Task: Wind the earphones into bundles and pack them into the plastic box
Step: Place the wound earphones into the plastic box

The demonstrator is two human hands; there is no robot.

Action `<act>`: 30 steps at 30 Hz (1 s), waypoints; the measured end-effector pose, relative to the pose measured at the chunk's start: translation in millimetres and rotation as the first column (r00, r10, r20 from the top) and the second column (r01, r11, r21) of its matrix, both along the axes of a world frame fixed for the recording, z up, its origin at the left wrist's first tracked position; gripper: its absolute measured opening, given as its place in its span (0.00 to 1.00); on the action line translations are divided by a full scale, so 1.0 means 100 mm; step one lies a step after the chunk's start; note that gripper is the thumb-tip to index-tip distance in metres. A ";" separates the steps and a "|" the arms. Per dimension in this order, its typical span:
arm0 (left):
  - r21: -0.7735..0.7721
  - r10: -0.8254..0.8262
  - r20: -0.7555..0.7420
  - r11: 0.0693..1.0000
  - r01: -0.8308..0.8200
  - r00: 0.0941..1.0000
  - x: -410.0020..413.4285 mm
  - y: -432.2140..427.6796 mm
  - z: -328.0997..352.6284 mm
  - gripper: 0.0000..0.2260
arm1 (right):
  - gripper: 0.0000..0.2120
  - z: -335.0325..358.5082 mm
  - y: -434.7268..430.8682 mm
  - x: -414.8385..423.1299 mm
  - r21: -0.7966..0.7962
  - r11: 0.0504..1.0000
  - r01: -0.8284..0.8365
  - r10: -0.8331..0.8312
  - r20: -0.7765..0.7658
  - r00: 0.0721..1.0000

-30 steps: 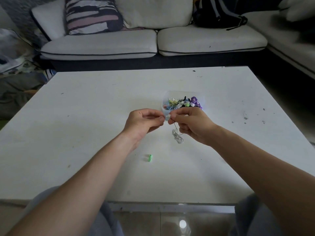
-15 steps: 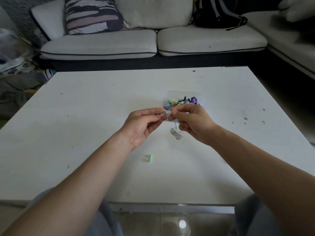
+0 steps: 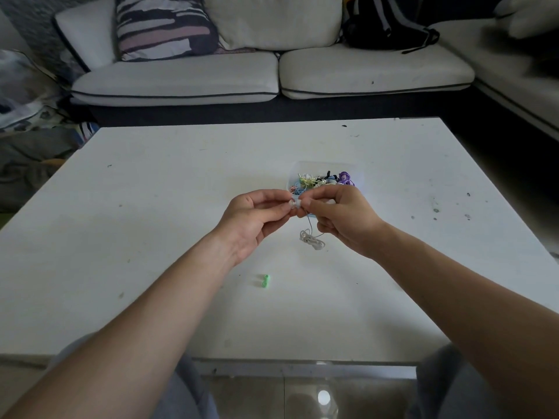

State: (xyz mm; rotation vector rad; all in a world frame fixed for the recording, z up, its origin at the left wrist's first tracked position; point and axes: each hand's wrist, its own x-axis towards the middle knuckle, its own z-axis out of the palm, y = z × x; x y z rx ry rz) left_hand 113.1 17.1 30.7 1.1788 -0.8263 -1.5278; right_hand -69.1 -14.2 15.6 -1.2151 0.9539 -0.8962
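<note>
Head view: a matte white table (image 3: 151, 207), speckled with small marks, carries a clear, round-cornered plastic box (image 3: 325, 165) filled with tangled bundles (image 3: 317, 180) in yellow, purple, black and blue. Just in front of the box, the left hand (image 3: 254, 216) and right hand (image 3: 341, 219), fingers curled, pinch a white earphone (image 3: 295, 204) between their fingertips. Its thin cord (image 3: 311, 239) hangs in loose loops below. A small green piece (image 3: 265, 281) lies nearer the person.

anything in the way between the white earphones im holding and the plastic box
Nothing visible does. The left hand and right hand pinch the white earphones just in front of the open plastic box, which already holds coloured bundles. Its near wall is hidden behind the hands.
</note>
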 end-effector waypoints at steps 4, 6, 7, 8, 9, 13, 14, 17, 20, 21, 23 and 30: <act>-0.018 -0.001 0.014 1.000 0.001 1.000 -0.01 -0.01 0.00 0.08 | 0.05 -0.01 -0.01 -0.01 0.008 1.000 0.014 -0.014 -0.019 1.000; -0.022 -0.005 0.023 1.000 0.005 1.000 -0.01 -0.01 0.00 0.08 | 0.05 -0.01 -0.01 -0.01 0.009 1.000 0.013 -0.013 -0.025 1.000; -0.022 -0.007 0.027 1.000 0.007 1.000 0.00 -0.01 0.00 0.08 | 0.04 -0.01 -0.01 -0.01 0.007 1.000 0.011 -0.010 -0.029 1.000; -0.021 -0.008 0.032 1.000 0.009 0.999 0.00 -0.01 0.00 0.08 | 0.03 -0.01 -0.01 -0.02 0.006 1.000 0.008 -0.008 -0.033 0.999; -0.021 -0.010 0.038 1.000 0.011 0.999 0.00 -0.01 0.00 0.08 | 0.03 -0.01 -0.01 -0.02 0.005 1.000 0.005 -0.005 -0.037 0.999; -0.028 -0.015 0.044 0.999 0.016 0.999 0.01 -0.01 0.00 0.08 | 0.03 0.01 -0.02 -0.04 -0.018 0.999 -0.027 0.026 -0.041 0.999; -0.030 -0.021 0.044 0.999 0.022 0.999 0.01 -0.02 0.00 0.07 | 0.04 0.01 -0.02 -0.04 -0.025 0.999 -0.041 0.040 -0.040 0.998; -0.028 -0.044 0.046 0.999 0.046 0.998 0.01 -0.01 0.00 0.07 | 0.06 0.02 -0.02 -0.07 -0.036 0.996 -0.080 0.078 -0.031 0.996; -0.015 -0.057 0.029 0.998 0.058 0.998 0.00 -0.01 -0.01 0.07 | 0.07 0.03 -0.02 -0.08 -0.036 0.994 -0.102 0.101 -0.029 0.994; -0.011 -0.058 0.025 0.998 0.058 0.998 0.00 -0.01 -0.01 0.07 | 0.07 0.04 -0.02 -0.08 -0.034 0.994 -0.108 0.107 -0.028 0.994; -0.005 -0.056 0.025 0.998 0.057 0.998 0.00 0.00 -0.01 0.07 | 0.07 0.04 -0.02 -0.08 -0.036 0.992 -0.117 0.116 -0.029 0.993; 0.017 -0.057 0.023 0.998 0.057 0.998 -0.01 0.01 -0.04 0.07 | 0.08 0.05 -0.02 -0.10 -0.082 0.988 -0.128 0.120 -0.091 0.989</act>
